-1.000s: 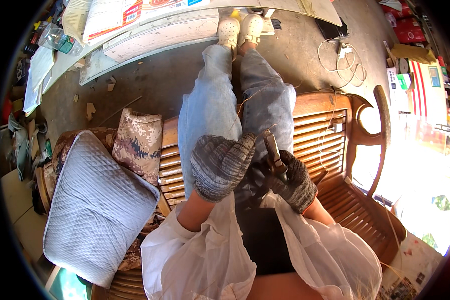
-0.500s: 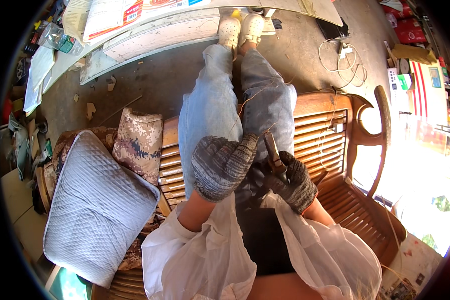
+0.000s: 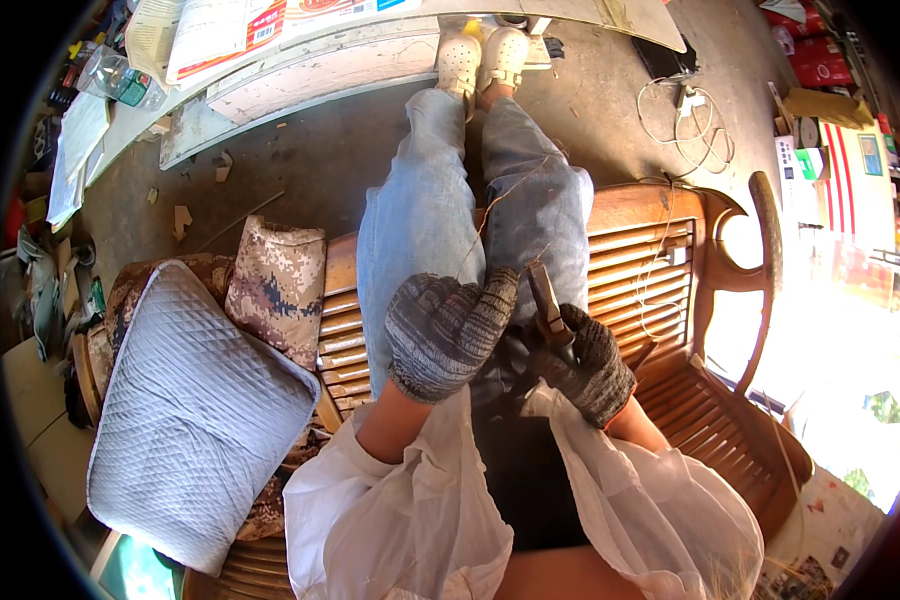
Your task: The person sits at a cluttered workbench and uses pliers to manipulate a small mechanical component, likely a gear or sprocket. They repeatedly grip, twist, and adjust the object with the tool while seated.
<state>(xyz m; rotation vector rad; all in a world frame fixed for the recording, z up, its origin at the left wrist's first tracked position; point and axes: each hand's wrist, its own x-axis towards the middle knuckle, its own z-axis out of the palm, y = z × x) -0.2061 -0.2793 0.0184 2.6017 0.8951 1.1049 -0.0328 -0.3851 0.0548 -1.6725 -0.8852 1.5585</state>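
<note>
Both hands wear grey knitted gloves and work above my lap. My left hand (image 3: 448,330) is closed, its thumb pressed along the curled fingers. A thin brown wiry twig (image 3: 486,212) runs from its fingertips up across my jeans (image 3: 420,200); the part inside the glove is hidden. My right hand (image 3: 590,365) is closed around a short knife-like tool (image 3: 544,300), whose flat brownish end points up and away from me. The tool's tip is close to my left thumb, with a gap between. A thin strand shows just above that tip.
I sit on a slatted wooden bench (image 3: 645,275) with a curved armrest (image 3: 765,270) at right. A grey quilted pad (image 3: 200,410) and a camouflage cushion (image 3: 275,285) lie at left. Ahead stands a table (image 3: 530,12) with papers. A white cable (image 3: 710,150) coils on the floor.
My left hand and its thumb shift very slightly to the right. The knife-like tool in my right hand stays almost where it was.
</note>
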